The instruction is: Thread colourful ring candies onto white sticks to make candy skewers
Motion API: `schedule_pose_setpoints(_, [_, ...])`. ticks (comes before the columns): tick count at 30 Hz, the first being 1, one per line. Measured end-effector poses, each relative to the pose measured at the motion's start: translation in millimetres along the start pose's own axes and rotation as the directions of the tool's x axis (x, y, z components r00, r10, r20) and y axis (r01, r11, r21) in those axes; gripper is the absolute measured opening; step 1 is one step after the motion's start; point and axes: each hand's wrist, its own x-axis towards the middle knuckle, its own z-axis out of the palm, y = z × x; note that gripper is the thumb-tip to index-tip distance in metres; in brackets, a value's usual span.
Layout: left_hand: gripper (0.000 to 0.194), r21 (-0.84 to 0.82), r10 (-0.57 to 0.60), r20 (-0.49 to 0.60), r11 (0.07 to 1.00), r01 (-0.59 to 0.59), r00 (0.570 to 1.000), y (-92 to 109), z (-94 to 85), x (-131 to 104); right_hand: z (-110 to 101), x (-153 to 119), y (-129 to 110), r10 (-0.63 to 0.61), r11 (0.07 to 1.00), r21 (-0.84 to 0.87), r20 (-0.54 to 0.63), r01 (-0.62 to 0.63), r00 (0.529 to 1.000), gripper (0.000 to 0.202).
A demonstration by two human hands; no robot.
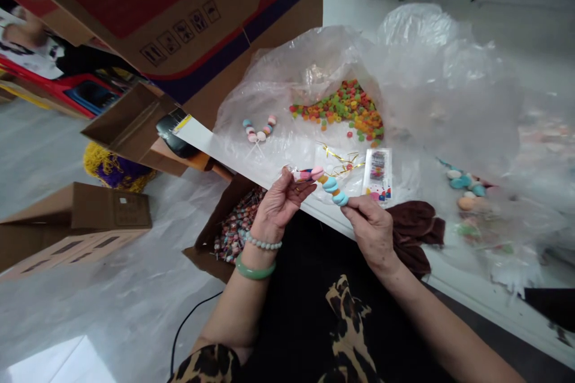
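My left hand (281, 197), with a beaded bracelet and a green bangle on its wrist, pinches a small printed plastic wrapper (302, 175) at the far end of a candy skewer. My right hand (371, 227) grips the near end of that candy skewer (331, 185), which carries pink, orange and light blue pieces. The skewer's tip meets the wrapper; how far inside it lies, I cannot tell. Just beyond my hands, a flat printed packet (378, 173) and gold twist ties (344, 158) lie on the table. Two more candy skewers (258, 131) rest further back on plastic.
Small ring-shaped candies (350, 111) lie heaped in a clear plastic bag. A large carton (202, 18) stands at the back left. Below the table edge, a box of wrapped candies (238, 221) sits by my left arm. Brown cloth (415, 227) lies right of my right hand.
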Motion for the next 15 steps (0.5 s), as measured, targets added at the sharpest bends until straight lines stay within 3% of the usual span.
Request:
schedule_pose_setpoints(4, [0.024, 0.012, 0.019, 0.013, 1.0, -0.019, 1.0, 0.1, -1.6, 1.5, 1.2, -0.4, -0.9, 0.023, 1.0, 0.002, 0.024, -0.023, 0.999, 0.007])
schedule_pose_setpoints(8, [0.023, 0.001, 0.008, -0.008, 1.0, -0.008, 1.0, -2.8, -0.6, 3.8, 4.2, -4.0, 1.8, -0.13, 0.97, -0.203, 0.014, 0.131, 0.991, 0.012])
schedule_pose_setpoints(11, [0.016, -0.041, 0.054, -0.078, 0.998, -0.057, 0.996, -5.9, -0.1, 7.4, 5.4, -9.1, 4.9, -0.248, 0.866, -0.43, 0.073, 0.254, 0.966, 0.017])
schedule_pose_setpoints(13, [0.012, -0.065, 0.108, -0.129, 0.991, -0.117, 0.986, -7.2, -1.2, 10.1, 5.7, -11.3, 6.1, -0.284, 0.805, -0.508, 0.122, 0.306, 0.951, 0.019])
schedule_pose_setpoints(15, [0.009, -0.029, 0.136, -0.117, 0.99, -0.141, 0.984, -7.4, -3.8, 11.8, 5.2, -10.9, 6.3, -0.269, 0.807, -0.503, 0.153, 0.309, 0.951, 0.019])
